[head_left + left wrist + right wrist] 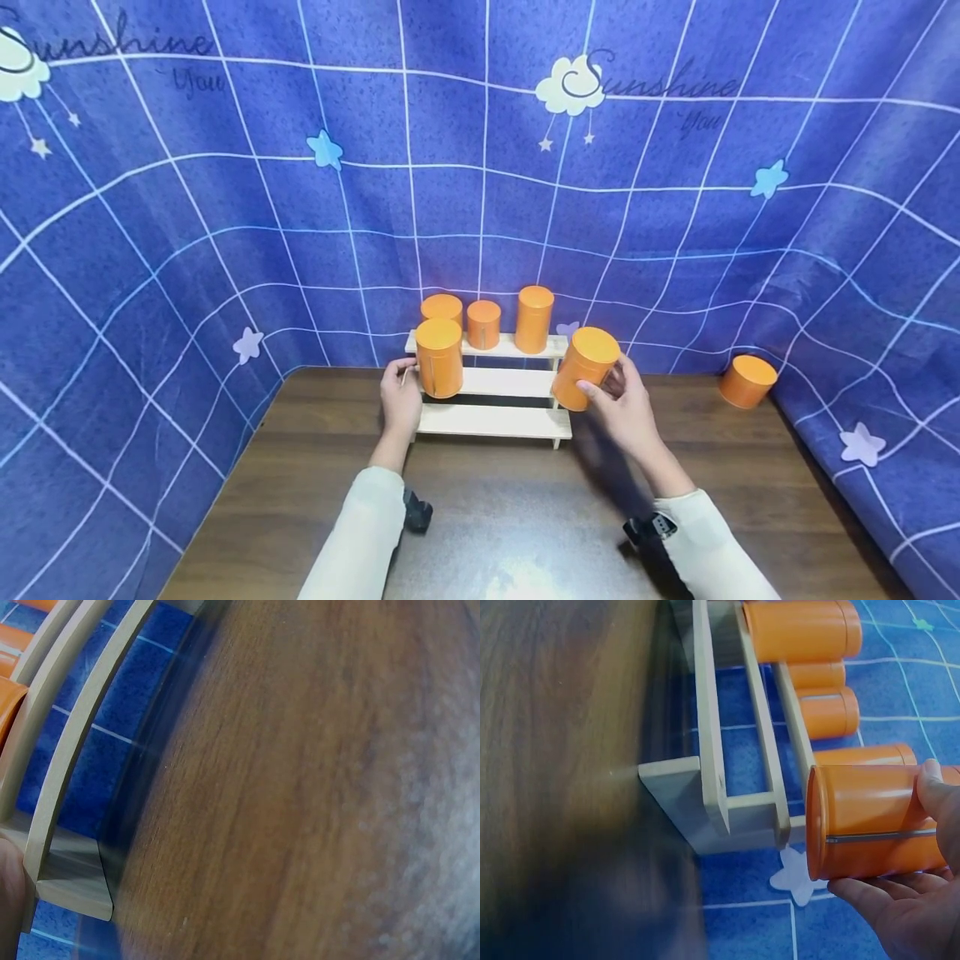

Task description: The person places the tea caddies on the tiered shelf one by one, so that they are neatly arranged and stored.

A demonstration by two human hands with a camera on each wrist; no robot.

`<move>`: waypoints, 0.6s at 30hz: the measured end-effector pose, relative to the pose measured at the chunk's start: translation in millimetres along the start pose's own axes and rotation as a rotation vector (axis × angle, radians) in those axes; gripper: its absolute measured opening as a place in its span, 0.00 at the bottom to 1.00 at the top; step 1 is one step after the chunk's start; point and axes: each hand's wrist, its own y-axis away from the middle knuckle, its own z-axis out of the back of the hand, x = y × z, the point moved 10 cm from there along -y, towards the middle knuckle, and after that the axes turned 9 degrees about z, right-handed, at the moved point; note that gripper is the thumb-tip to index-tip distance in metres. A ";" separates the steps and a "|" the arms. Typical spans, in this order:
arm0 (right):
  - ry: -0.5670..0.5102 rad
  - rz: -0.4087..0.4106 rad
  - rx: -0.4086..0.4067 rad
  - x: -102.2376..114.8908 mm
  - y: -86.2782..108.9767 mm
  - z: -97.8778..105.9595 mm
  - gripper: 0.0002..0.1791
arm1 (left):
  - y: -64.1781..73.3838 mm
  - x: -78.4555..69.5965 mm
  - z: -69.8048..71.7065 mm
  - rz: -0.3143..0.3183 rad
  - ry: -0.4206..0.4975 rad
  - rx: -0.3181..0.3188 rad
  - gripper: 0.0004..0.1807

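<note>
A three-tier wooden rack [495,422] stands on the table. At its left end is my left hand [401,404], its fingertips gripping the end of the rack; the left wrist view shows only part of the thumb [10,889] beside the wood. My right hand [626,408] holds a large orange tin can [587,367] between thumb and fingers, tilted, by the right end of the middle tier. Another orange can [440,358] stands on that tier's left end. Behind it, the top tier bears a partly hidden can [441,306], a small can [483,325] and a tall can [534,320].
One more orange can [748,382] sits at the table's back right, against the curtain. A blue curtain [450,200] with white lines surrounds the brown wooden table [480,517] at the back and sides.
</note>
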 end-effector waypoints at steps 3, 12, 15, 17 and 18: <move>0.012 0.003 0.016 2.0 0.3 -6.2 0.43 | 0.2 0.2 0.3 -0.003 0.006 -0.003 0.11; 0.006 0.021 0.032 9.6 0.0 -26.2 0.42 | -1.4 2.5 0.9 -0.006 -0.005 0.000 0.11; -0.008 0.031 0.032 11.3 -0.8 -33.9 0.41 | -1.3 1.7 1.1 -0.014 0.002 -0.003 0.11; -0.016 0.032 0.034 11.7 -0.9 -38.7 0.41 | -1.0 1.0 1.4 -0.020 0.002 -0.009 0.11; -0.020 0.029 0.038 11.7 -0.6 -41.0 0.40 | -0.9 0.7 1.3 -0.023 0.002 -0.010 0.11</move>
